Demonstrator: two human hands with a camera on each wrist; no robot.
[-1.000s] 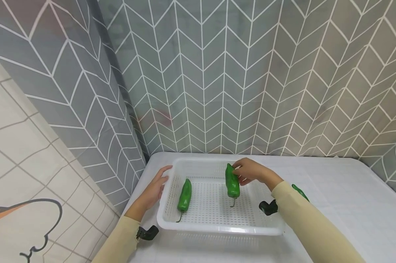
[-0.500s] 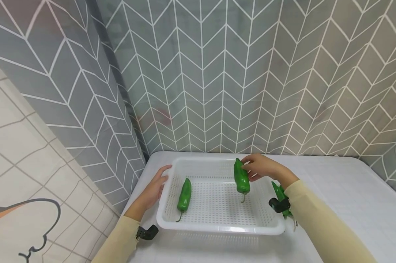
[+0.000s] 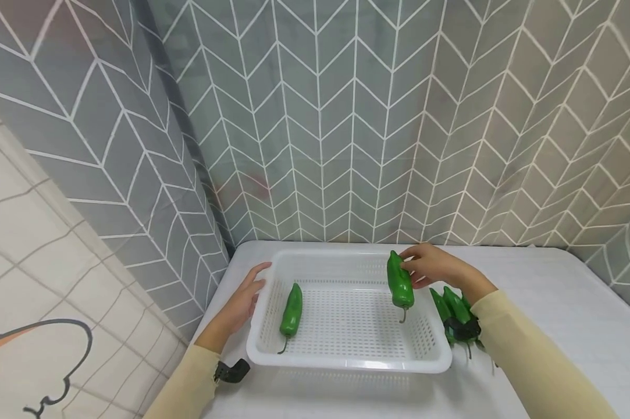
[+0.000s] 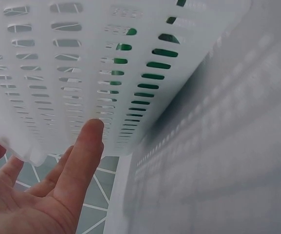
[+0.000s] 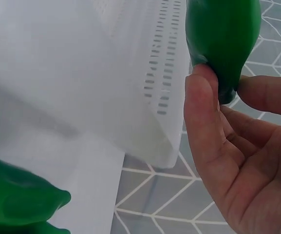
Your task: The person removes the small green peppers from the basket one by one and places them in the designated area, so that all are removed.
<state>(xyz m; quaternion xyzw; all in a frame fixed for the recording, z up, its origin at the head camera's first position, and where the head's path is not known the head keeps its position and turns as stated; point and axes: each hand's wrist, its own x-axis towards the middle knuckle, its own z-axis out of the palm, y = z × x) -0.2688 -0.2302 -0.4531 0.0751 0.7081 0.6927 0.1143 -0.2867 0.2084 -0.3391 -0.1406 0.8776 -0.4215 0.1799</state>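
Note:
My right hand point(image 3: 433, 266) pinches a green pepper point(image 3: 400, 283) by its tip end, and the pepper hangs stem down above the right side of a white perforated basket point(image 3: 346, 365). In the right wrist view, thumb and fingers close on the narrow end of that pepper point(image 5: 223, 34). A second green pepper point(image 3: 292, 311) lies inside the basket near its left wall. At the outer left wall is my left hand point(image 3: 237, 307), its fingers extended. The left wrist view has one finger point(image 4: 82, 161) against or close to the slotted wall; contact is hard to tell.
Several green peppers point(image 3: 455, 301) lie on the white table point(image 3: 550, 314) just right of the basket, partly hidden by the right wrist and its dark camera point(image 3: 463, 329). A patterned grey curtain point(image 3: 341, 128) hangs behind the table.
My right hand has carried the pepper rightward across the basket towards its right wall. More of the peppers beyond that wall show now. The left hand stays at the left side.

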